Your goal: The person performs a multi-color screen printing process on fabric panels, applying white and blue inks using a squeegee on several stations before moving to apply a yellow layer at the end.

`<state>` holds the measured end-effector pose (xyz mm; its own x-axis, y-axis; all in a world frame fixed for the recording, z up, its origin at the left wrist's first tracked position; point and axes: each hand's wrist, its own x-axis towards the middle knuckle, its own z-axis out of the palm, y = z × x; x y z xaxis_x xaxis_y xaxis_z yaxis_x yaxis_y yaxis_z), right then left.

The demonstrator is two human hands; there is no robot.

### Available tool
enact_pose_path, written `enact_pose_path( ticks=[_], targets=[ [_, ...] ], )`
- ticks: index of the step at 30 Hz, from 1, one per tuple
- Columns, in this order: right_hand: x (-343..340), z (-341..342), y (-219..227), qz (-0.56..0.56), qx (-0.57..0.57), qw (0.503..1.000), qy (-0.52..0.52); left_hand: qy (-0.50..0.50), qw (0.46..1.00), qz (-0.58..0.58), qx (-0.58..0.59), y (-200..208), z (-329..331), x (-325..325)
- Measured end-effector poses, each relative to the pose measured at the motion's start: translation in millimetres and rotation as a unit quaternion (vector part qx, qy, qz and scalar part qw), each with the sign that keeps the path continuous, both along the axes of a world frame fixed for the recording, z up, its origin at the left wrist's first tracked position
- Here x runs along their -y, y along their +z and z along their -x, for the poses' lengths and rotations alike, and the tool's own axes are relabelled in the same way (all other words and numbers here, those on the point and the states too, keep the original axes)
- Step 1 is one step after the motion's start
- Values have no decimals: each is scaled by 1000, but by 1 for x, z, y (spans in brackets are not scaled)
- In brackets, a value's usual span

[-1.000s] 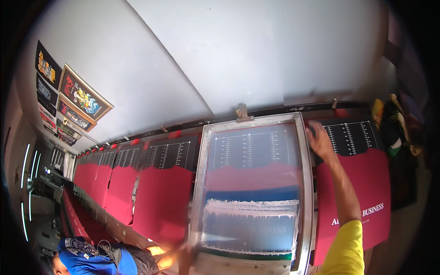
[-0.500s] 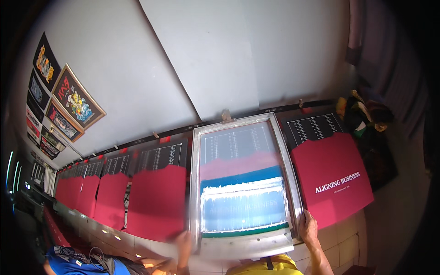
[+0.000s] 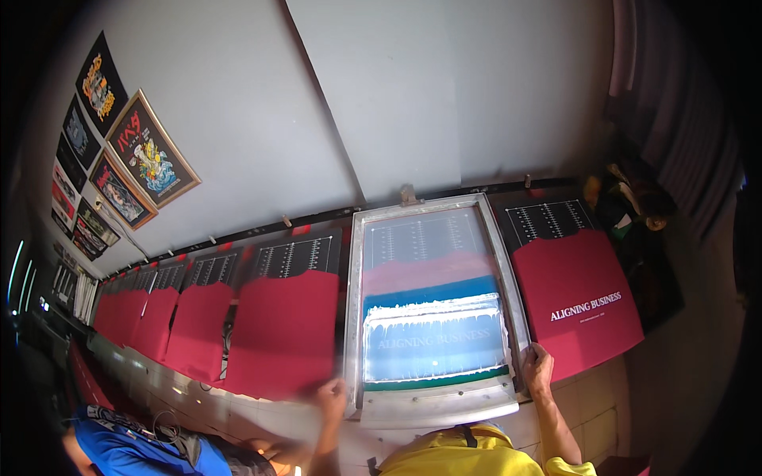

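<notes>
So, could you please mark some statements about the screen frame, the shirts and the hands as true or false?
1. The right hand is at the lower right side of the screen frame. True.
2. The left hand is right of the frame. False: the left hand is near its lower left side.
3. White streaks show on the frame's mesh. True.
4. The clip is at the frame's bottom edge. False: the clip is at the top.
5. The shirt right of the frame bears white lettering. True.

Silver frame (image 3: pixel 355 305), blue-and-white mesh (image 3: pixel 433 321), crimson shirts (image 3: pixel 282 333)
</notes>
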<state>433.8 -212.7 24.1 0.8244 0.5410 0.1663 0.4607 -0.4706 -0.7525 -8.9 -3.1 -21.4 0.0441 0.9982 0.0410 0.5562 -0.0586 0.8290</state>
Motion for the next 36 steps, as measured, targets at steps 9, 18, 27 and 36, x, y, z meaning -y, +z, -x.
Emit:
enact_pose_path(
  ticks=[9, 18, 27, 36],
  targets=[
    [0, 0, 10, 100, 88, 990, 38, -2, 1000, -20, 22, 12, 0, 5],
    [18, 104, 69, 208, 310, 769, 518, -475, 798, 330, 168, 98, -14, 112],
    [-32, 120, 78, 231, 328, 785, 472, -345, 755, 496, 255, 31, -91, 153],
    [-70, 103, 71, 108, 370, 825, 413, -219, 586, 618, 477, 7, -101, 145]
  ],
)
